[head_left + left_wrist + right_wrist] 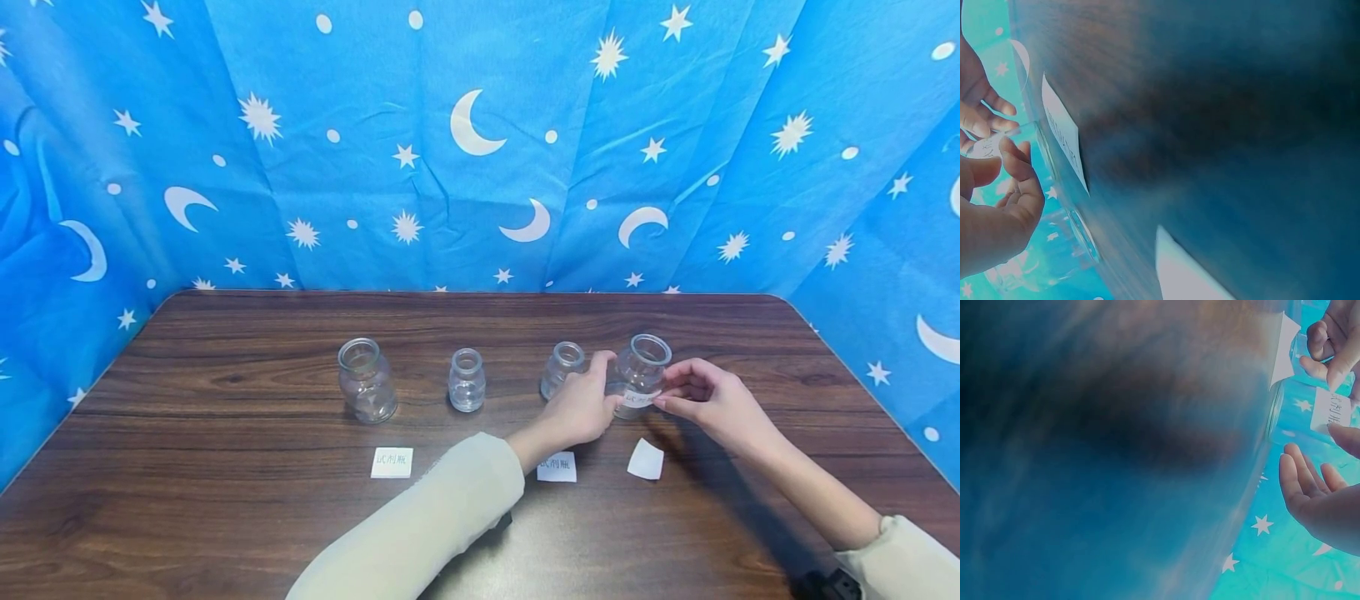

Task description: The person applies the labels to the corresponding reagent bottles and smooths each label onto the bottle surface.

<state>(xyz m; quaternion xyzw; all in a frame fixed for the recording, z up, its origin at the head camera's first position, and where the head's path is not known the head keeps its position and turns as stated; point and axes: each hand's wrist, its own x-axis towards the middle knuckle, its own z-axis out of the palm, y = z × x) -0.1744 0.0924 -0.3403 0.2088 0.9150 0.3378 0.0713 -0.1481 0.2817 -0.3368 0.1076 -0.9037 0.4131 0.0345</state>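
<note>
The right hand (723, 408) has its thumb on a white label (1330, 407) reading 试剂瓶, fingers apart beside the labelled jar (637, 367). The left hand (576, 410) is at that jar's left side; whether it grips the glass, I cannot tell. On the wearer's side of the labelled jar lies a plain paper (646, 460); left of that jar come a partly covered card (557, 469) ending 剂瓶, a nearer small jar (557, 375), a farther small jar (467, 385), a wide jar (367, 385) and a far card (392, 464) reading 试剂瓶.
</note>
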